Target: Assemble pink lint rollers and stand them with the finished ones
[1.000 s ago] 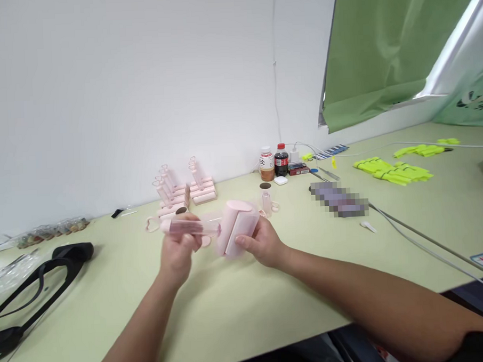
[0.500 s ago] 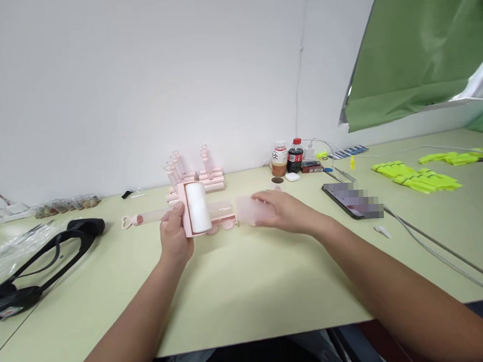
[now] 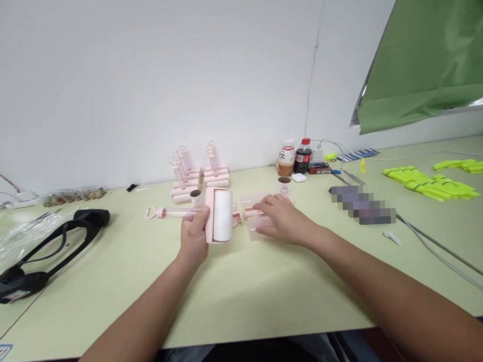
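A pink lint roller (image 3: 223,216) with a white paper roll is in my left hand (image 3: 194,239), raised over the table. My left fingers wrap round it where the head meets the clear handle (image 3: 177,213), which points left and ends in a heart-shaped ring. My right hand (image 3: 285,219) is low at a see-through pink cover (image 3: 257,234), thumb and fingers on it. A pink piece (image 3: 251,212) shows at the cover, close to my fingertips. Between my hands lie pink parts (image 3: 236,218), partly hidden by the roller.
Several pink lint rollers (image 3: 185,186) stand by the wall. Cardboard-cored rolls (image 3: 196,195), bottles (image 3: 302,157) and a white case (image 3: 298,177) lie behind. To the right are a phone (image 3: 362,205), an earbud (image 3: 393,237), cables and yellow strips (image 3: 442,188); black headgear (image 3: 79,239) lies left.
The view has shifted, and my left hand with the lint roller appears further right. My right hand has lowered the see-through cover, and a pink piece now shows at it.
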The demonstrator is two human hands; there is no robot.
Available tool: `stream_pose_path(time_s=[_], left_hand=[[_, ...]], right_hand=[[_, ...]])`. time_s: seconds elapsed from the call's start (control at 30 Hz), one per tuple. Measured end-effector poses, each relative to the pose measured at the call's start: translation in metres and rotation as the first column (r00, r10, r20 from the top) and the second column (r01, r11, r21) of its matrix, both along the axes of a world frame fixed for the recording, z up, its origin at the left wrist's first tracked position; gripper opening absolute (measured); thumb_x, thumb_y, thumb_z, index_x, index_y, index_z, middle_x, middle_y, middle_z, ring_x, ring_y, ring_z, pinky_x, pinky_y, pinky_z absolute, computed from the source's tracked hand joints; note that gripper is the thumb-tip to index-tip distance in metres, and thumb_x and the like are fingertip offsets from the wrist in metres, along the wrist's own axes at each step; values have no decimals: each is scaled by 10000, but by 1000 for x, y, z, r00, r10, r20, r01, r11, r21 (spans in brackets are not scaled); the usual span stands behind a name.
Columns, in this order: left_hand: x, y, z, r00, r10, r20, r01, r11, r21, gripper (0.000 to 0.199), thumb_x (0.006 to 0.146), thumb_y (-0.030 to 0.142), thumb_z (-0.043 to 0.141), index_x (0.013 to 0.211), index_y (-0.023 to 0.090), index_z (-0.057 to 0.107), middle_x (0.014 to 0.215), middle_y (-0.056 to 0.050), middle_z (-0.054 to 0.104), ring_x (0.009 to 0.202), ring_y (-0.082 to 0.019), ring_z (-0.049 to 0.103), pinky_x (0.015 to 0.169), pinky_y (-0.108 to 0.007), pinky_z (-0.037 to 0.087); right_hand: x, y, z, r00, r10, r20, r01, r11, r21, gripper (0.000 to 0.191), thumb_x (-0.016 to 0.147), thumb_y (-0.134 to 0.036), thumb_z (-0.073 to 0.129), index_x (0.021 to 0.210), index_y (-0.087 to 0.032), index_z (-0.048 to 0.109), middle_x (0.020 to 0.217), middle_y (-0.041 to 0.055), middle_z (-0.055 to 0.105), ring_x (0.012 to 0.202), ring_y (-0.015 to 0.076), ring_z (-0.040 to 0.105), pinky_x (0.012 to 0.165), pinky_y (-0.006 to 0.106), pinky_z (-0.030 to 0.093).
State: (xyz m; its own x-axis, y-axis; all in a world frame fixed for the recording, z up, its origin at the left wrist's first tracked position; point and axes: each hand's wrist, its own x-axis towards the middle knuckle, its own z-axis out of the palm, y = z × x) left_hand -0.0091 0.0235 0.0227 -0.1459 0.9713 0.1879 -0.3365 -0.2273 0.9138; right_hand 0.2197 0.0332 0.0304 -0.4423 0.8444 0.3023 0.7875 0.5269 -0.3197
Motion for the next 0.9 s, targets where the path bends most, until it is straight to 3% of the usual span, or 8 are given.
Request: stream_pose_path(time_s=[0.07,0.17,0.27,0.33,0.53,0.67,0.73,0.9], left_hand=[[4,-2,-4,1000,12,-8,-12,1000,-5,284,743,436,669,682,196,530,595,35,485,540,-115,449,493,-235,399],[12,-8,-9,990,-38,-134,42,999,31,348,772,549,627,755,207,565,618,25,528,536,-131,477,495,-255,411],[18,-16,-11,928,-194,-317,219,975,46,447,764,644,591,900,219,599,608,19,542,483,-140,484,453,-268,394],[18,-20,-9,870,-234,-434,272,962,26,439,791,644,558,893,219,597,610,13,535,468,-136,477,435,-266,376],[4,-36,6,370,-315,-874,556,829,-63,379,902,438,497,606,204,472,551,19,474,487,-115,416,465,-261,324],[-2,-43,16,536,242,-809,422,753,505,77,865,247,568,795,219,550,771,-37,594,727,-171,553,656,-314,457],[-6,-40,19,541,474,-695,295,668,684,158,834,179,596,980,237,574,942,-73,604,909,-215,565,775,-369,485],[-19,-30,23,513,478,-713,372,625,687,378,835,104,548,1187,238,514,1060,-102,530,961,-219,524,765,-364,500]], right_hand=[[-7,-5,-1,959,56,-278,-52,998,23,314,841,-401,619,1068,-184,626,1005,103,615,968,265,545,856,418,435],[-24,-17,-10,724,113,-681,-306,937,-170,416,867,-527,558,1107,-188,567,906,66,638,815,202,602,697,347,504],[-41,-25,-24,535,17,-845,-532,784,-321,569,784,-571,645,1169,-185,483,860,50,637,708,187,615,518,286,502],[-45,-25,-30,509,-67,-858,-491,797,-353,530,771,-554,668,1104,-188,478,772,15,608,607,161,577,452,262,465],[-36,-19,-26,709,-65,-703,-75,983,-167,332,836,-479,612,959,-193,498,824,18,584,732,179,541,634,298,443],[-40,-28,-21,823,4,-569,-112,982,-155,262,863,-406,591,987,-194,499,924,43,607,821,207,551,697,315,431],[-43,-34,-22,832,68,-551,-179,972,-151,280,868,-354,591,1082,-202,494,1025,57,612,890,217,558,740,323,435],[-44,-38,-25,873,157,-461,-217,973,-81,361,845,-323,621,1154,-203,480,1074,74,588,927,224,560,769,338,439]])
